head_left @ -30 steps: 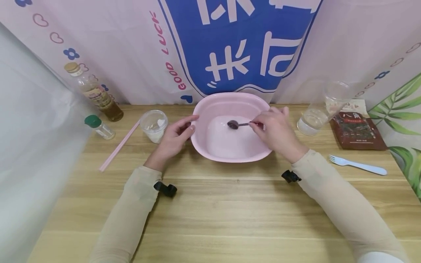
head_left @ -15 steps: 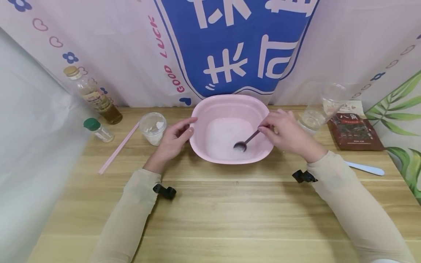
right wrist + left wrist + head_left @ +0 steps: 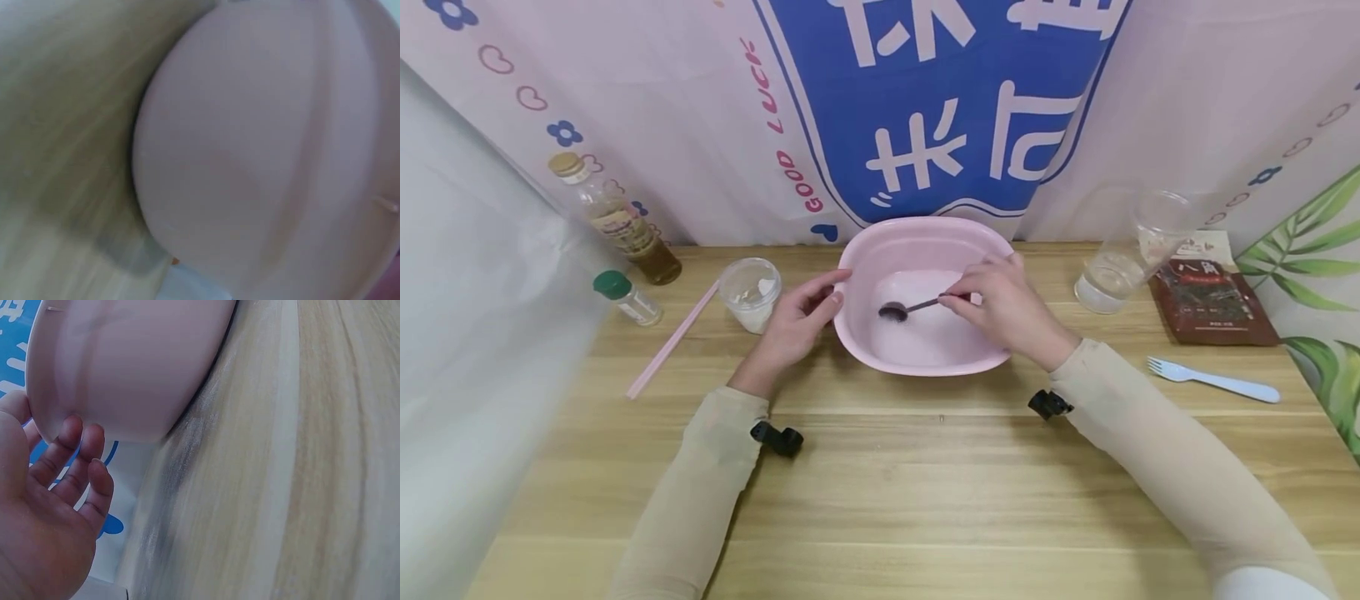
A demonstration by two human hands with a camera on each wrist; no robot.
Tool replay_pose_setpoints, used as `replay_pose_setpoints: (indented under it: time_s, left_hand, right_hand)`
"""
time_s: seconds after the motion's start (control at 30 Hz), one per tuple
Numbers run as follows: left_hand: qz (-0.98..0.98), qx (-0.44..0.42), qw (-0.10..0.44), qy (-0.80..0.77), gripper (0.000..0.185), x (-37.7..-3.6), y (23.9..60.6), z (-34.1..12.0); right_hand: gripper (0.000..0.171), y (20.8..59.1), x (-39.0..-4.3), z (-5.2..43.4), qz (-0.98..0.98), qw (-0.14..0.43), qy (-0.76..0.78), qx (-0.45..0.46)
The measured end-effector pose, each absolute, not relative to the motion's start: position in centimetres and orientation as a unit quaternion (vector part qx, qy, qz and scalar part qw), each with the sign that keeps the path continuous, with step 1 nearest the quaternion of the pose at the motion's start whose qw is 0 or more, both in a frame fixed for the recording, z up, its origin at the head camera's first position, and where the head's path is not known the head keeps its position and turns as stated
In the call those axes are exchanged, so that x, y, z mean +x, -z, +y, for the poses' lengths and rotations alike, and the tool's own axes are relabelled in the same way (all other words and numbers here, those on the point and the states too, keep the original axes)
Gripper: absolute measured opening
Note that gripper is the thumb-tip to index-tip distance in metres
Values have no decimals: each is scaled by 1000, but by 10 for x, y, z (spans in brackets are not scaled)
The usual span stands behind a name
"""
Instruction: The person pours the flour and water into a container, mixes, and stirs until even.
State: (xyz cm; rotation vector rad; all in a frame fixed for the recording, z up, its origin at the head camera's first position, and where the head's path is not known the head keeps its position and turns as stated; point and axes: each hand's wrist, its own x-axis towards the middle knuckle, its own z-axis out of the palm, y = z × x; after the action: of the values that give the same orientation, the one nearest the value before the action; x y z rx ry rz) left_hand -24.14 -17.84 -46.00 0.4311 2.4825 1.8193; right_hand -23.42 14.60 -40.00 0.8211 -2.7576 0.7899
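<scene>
A pink basin stands near the table's back edge, its pale floor showing in the head view. My right hand reaches over its right side and pinches the handle of a small dark spoon. The spoon's bowl is low in the basin, left of its middle. At the left rim, my left hand holds the basin, fingers curved at the edge. In the left wrist view, the fingertips lie close by the outer wall. The right wrist view is filled by the basin's outer side; the right hand is mostly hidden there.
Left of the basin are a clear tub with white contents, pink chopsticks, a green-capped shaker and a corked bottle. On the right stand a clear cup, a brown packet and a blue fork.
The spoon swept from the basin's middle toward the front right, then across to the left, and my right hand moved with it. My left hand stayed at the rim.
</scene>
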Motion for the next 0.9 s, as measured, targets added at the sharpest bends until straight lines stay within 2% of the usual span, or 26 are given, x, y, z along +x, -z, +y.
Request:
replay_pose_setpoints:
  time_s: [0.23,0.47,0.67,0.8,0.9]
  left_hand:
    - [798,130,24,-589,40,-242,460,-176]
    - [800,125,23,-587,40,-240,458,-177]
    - [800,119,25,-587,41,-240,458,-178]
    - [798,125,23,-589,41,-240,458,-178]
    - [798,131,21,-588,41,-240,459,-178]
  right_hand:
    - [15,393,-239,160,-952,108,-211,196]
    - [15,386,-230,185,-945,133,-214,206]
    - [9,386,-227,193,-926,100,-262,251]
    - [8,393,-228,184,-911,62,-307,269]
    - [8,398,-228,173,-906,55,-317,277]
